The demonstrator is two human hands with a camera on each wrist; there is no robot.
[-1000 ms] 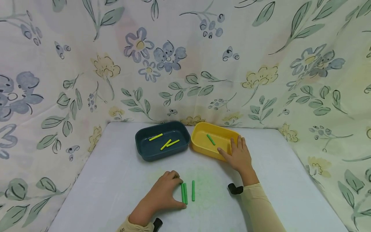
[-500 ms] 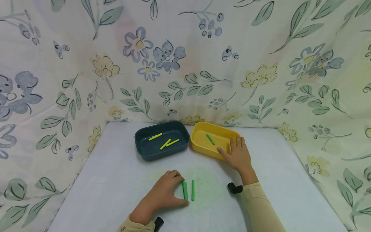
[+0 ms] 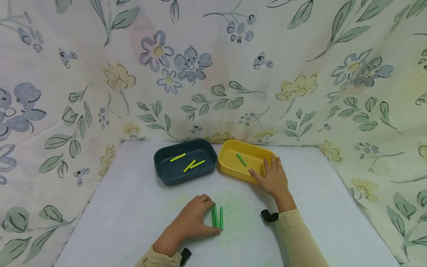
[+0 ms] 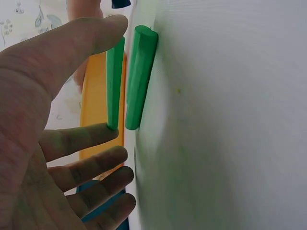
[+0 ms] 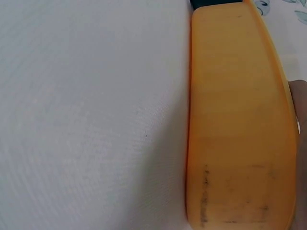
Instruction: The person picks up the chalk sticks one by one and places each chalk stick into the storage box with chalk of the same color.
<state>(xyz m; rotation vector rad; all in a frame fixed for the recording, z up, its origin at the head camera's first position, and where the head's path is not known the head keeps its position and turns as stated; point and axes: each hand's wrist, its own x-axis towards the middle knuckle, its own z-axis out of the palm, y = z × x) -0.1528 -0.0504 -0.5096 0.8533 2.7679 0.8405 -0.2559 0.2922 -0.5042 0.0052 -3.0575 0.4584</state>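
My left hand is low over the table, with a green chalk stick pinched end to end between thumb and index fingertip. The other fingers stretch out loosely beside it. Just beyond, two more green chalk sticks overlap in the left wrist view; in the head view one green stick stands just right of the thumb tip. My right hand rests on the right end of the yellow tray, fingers spread over its rim. One green chalk stick lies inside that tray.
Left of the yellow tray, close beside it, stands a dark blue tray holding three yellow chalk sticks. Green chalk dust marks the white table. A floral cloth hangs behind the table.
My left hand has shifted slightly right and its thumb and index finger have closed on a green chalk stick, which has tilted. My right hand has stayed on the yellow tray.
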